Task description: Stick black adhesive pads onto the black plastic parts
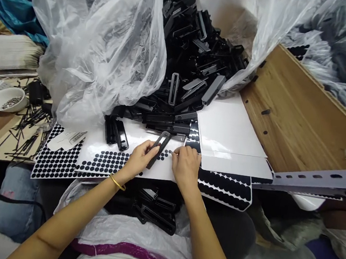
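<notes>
My left hand [140, 158] is closed on a long black plastic part [159, 148] with a slot in its upper end, held tilted over the work surface. Beneath lies a white sheet of round black stickers [106, 161], with several dots close to the part. Just right of it, my right hand [185, 167] has thumb and fingers pinched together at the sheet's last dots. Whatever lies between those fingertips is too small to tell. More black parts [169, 125] lie just beyond my hands.
A large heap of black parts [199, 40] spills from a clear plastic bag [116, 51]. White sheets [232, 132] lie right, beside a wooden board [307, 112]. A bag on my lap holds more black parts [158, 219]. A white bowl [7, 99] with small metal pieces stands left; a person's jeans [19, 203] show below.
</notes>
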Tool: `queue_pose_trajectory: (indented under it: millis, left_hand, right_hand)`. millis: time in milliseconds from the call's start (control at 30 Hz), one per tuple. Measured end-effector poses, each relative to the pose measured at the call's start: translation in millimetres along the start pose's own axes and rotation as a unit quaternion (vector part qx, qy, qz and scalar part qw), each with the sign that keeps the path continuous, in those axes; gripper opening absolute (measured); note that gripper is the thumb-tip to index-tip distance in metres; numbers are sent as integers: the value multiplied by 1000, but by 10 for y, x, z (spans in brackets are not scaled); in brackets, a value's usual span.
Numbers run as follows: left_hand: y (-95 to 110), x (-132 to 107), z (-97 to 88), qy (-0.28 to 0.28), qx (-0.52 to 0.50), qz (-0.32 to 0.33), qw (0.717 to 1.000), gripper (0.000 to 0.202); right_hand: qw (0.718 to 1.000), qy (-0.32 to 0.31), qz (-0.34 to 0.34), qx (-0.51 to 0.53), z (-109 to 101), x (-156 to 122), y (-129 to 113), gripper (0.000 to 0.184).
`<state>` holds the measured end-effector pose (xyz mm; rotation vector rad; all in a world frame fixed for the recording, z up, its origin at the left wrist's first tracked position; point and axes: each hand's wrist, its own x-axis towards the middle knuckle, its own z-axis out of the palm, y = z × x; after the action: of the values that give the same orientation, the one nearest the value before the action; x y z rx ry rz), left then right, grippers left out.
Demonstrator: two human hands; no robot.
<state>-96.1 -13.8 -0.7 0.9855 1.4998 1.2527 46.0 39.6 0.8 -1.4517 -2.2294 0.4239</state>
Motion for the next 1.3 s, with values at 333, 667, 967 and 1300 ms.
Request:
queue_pose_trajectory:
  millis: [333, 667, 967, 1300]
  left_hand:
    - [5, -373, 166, -50, -342, -184, 920, 28]
    - [48, -475, 217, -14, -331, -163, 929, 23]
    - [14, -450, 144, -47, -326, -184, 926, 25]
    - [-162, -334, 388, -129, -354, -237, 896, 22]
  right_hand:
    - [900, -63, 141, 407, -50, -426, -233, 14]
    - [950, -9, 80, 301, -44, -462, -298, 11]
    - [989, 70, 34, 124, -155, -559, -71, 5]
    - [989, 35, -42, -141, -466, -687, 434, 13]
